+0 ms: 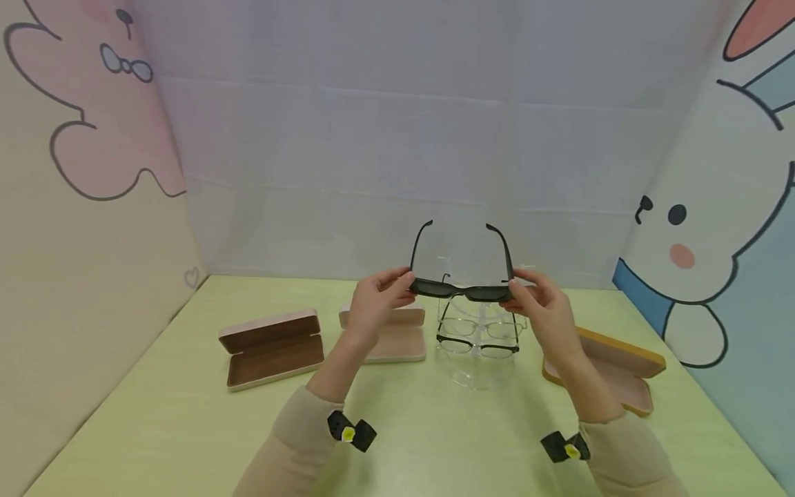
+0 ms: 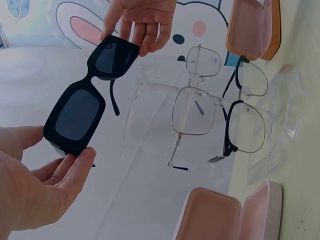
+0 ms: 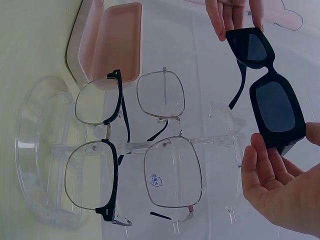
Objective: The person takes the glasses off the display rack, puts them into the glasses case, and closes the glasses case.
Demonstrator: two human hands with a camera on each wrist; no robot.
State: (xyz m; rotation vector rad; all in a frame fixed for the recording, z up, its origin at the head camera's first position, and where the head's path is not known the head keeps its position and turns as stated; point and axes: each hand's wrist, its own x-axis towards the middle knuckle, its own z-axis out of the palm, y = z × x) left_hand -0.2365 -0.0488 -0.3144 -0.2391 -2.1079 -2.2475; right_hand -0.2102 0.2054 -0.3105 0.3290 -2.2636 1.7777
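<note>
A pair of black sunglasses is held up in the air in front of a clear display stand, its temples spread and pointing away. My left hand pinches the left end of the frame between thumb and fingers. At the other end, my right hand pinches the frame the same way, as the right wrist view also shows. Below the sunglasses, thin metal-rimmed glasses sit on the stand. Under those hangs a pair with black upper rims, lowest on the stand.
An open case with brown lining lies at the left of the table. An open pink case is partly behind my left arm. To the right, an open yellow-orange case is partly covered by my right forearm. White sheeting stands behind.
</note>
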